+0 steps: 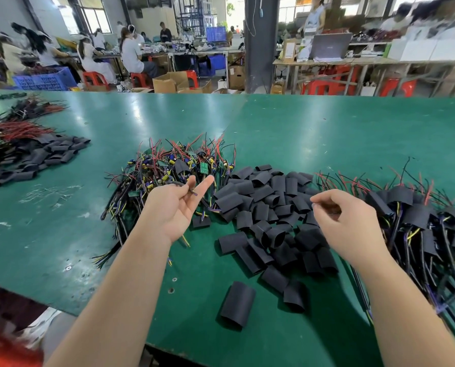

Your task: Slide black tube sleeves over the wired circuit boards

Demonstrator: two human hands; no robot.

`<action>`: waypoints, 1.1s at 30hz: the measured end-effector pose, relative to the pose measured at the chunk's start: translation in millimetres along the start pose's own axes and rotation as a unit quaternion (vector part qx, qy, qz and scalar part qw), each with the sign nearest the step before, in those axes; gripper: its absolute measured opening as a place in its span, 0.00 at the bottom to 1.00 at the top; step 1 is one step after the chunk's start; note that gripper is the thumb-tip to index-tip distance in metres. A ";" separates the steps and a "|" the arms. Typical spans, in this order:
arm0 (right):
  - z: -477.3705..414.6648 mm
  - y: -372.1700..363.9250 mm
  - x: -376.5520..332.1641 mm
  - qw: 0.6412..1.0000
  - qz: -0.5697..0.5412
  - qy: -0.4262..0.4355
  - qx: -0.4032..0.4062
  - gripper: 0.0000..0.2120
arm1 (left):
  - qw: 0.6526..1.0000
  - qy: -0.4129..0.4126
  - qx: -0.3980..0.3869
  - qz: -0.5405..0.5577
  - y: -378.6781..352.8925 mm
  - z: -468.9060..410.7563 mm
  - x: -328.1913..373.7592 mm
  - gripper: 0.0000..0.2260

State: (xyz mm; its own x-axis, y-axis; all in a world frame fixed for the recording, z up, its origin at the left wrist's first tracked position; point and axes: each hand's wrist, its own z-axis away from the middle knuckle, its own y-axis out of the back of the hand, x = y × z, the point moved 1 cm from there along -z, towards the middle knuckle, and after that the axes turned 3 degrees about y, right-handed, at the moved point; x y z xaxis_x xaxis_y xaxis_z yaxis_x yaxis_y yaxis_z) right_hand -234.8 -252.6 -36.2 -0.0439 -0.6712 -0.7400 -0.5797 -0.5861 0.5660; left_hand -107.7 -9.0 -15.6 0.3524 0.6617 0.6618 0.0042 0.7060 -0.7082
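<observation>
Sleeves (268, 207) lie loose mid-bench (327, 133); finished boards (417, 215) heap at the right edge, and many bare boards (168, 165) are not yet done. My left hand (173, 207) pinches a wire (193, 192); my right hand (348, 223) hangs empty.

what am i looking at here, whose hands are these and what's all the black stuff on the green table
No machine here: a person wears a camera on the head, so the one picture looks down at their own bare hands. On the green table lie a heap of wired circuit boards, a pile of black tube sleeves in the middle, and at right boards already sleeved. The left hand, palm up, seems to pinch thin wires. The right hand hovers over the sleeves, loosely curled, nothing visible in its grip.
</observation>
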 end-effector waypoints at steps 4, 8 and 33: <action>0.2 -0.7 0.7 1.000 -0.007 -0.004 0.000 0.06 | 0.995 -0.027 -0.069 -0.074 -3.6 6.5 -7.3 0.17; -0.1 -1.5 1.0 1.000 -0.007 0.002 -0.007 0.06 | 0.979 -0.058 -0.051 -0.189 -7.1 14.5 -17.1 0.20; 9.4 -29.2 -26.2 0.821 -0.554 -0.106 -0.087 0.11 | 0.628 -0.336 -0.192 -0.676 -40.7 31.6 -60.9 0.11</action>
State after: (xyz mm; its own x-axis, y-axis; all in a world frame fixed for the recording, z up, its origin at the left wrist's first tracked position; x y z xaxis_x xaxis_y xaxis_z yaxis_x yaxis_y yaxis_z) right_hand -224.4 -213.6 -36.8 0.2812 0.4015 -0.8716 -0.2356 -0.8516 -0.4682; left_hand -158.9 -70.0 -19.3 -0.6889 -0.4279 0.5851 0.1447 0.7098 0.6894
